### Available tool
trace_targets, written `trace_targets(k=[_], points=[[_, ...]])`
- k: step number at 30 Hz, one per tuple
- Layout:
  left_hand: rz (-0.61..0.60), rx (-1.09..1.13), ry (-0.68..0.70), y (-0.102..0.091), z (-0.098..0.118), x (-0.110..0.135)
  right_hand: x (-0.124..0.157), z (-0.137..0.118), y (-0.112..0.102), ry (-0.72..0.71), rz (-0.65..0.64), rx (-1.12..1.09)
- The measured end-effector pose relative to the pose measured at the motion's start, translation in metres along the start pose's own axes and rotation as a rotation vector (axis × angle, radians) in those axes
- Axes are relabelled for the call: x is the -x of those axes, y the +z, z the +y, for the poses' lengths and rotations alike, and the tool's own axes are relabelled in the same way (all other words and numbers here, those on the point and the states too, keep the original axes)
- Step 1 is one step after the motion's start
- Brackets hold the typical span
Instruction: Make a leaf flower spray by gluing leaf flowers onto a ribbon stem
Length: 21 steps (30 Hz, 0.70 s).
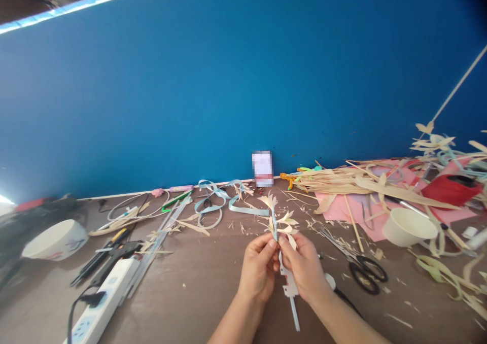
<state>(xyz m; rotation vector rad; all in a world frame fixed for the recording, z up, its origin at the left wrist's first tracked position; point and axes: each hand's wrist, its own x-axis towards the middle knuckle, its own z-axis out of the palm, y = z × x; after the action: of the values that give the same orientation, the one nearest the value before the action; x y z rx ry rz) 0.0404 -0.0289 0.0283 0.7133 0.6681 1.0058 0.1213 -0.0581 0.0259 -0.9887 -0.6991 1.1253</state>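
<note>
My left hand [258,265] and my right hand [302,268] meet at the front of the table, fingers closed. Between their fingertips stands a small flower stem [274,225], wrapped in light blue and carrying pale, dry-looking petals. A light blue ribbon [247,210] runs left from near the stem's top across the table. Beneath the fingers, a white notched strip [289,285] shows beside my right palm, with a narrow whitish rod [294,313] sticking out below it. Whether my right hand grips that strip too cannot be made out.
Black-handled scissors [365,273] lie right of my hands, near a white bowl [410,227] and piled pale husk strips [335,180]. On the left are a power strip [110,293], a black glue gun [117,255], clear rods [160,237] and another bowl [57,240]. A blue partition [228,80] stands behind.
</note>
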Motion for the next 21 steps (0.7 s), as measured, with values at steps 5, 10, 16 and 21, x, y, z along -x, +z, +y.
trace_targets(k=[5, 10, 16, 21], points=[[-0.010, 0.017, -0.009, 0.0002, -0.0003, -0.0002, -0.0001, -0.0006, 0.0006, -0.008, 0.003, 0.010], [-0.007, 0.046, -0.015, 0.0002, -0.0002, 0.0001, 0.0001, -0.0019, 0.0010, -0.006, 0.002, 0.012], [0.040, 0.029, 0.011, -0.0005, -0.0013, -0.0009, 0.0003, -0.0023, 0.0012, 0.006, 0.003, 0.039], [0.056, 0.016, 0.031, -0.0005, -0.0024, -0.0015, -0.0002, -0.0017, 0.0018, -0.010, 0.006, 0.067]])
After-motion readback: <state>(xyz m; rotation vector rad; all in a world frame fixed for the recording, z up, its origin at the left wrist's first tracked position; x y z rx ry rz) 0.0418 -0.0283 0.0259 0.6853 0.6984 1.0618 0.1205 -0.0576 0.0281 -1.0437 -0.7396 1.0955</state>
